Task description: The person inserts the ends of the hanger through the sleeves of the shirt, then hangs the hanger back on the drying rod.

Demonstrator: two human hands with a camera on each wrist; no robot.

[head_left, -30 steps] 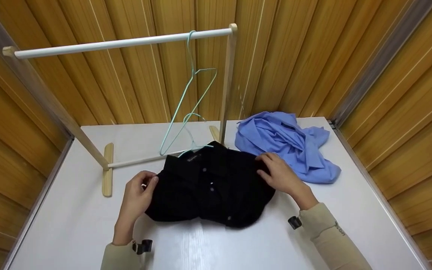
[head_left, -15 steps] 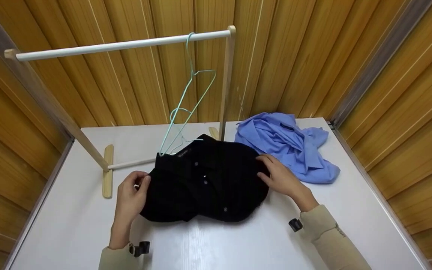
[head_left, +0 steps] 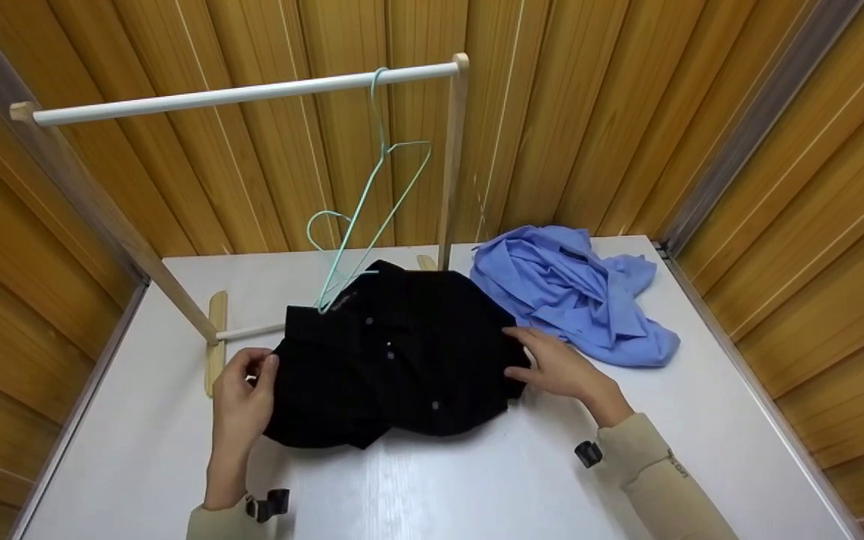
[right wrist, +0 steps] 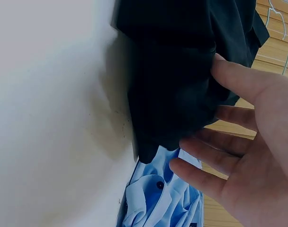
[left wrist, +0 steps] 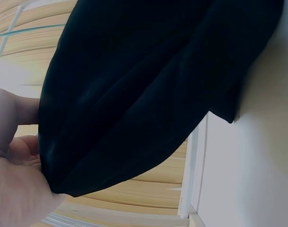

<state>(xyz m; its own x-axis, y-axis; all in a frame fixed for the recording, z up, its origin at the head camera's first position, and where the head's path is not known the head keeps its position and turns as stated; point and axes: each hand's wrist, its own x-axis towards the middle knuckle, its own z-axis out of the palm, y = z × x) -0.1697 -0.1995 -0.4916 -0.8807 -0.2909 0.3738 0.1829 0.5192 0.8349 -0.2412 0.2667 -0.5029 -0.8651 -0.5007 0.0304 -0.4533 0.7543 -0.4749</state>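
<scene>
A black buttoned shirt [head_left: 409, 360] lies bunched over the white table between my hands. My left hand [head_left: 244, 397] pinches its left edge between thumb and fingers; the left wrist view shows the cloth [left wrist: 125, 104] stretched up from that grip. At the shirt's right edge, my right hand [head_left: 556, 365] touches the fabric with thumb and fingers spread. The right wrist view has those fingers [right wrist: 215, 151] nearly straight beside the black cloth [right wrist: 172, 80]. From the shirt's collar rises the hook of a mint wire hanger [head_left: 310, 229]; most of that hanger is hidden inside.
Behind the shirt stands a garment rack with a white rod [head_left: 252, 91] and wooden posts. Another mint hanger [head_left: 364, 202] hangs from the rod, its lower corner overlapping the collar. A crumpled blue shirt [head_left: 574, 292] lies at the back right. Wood-panelled walls surround the table [head_left: 432, 495].
The black shirt and its hanger have shifted left with my left hand, the hook turning leftward. My right hand has stayed near its place, moving slightly lower along the shirt's edge.
</scene>
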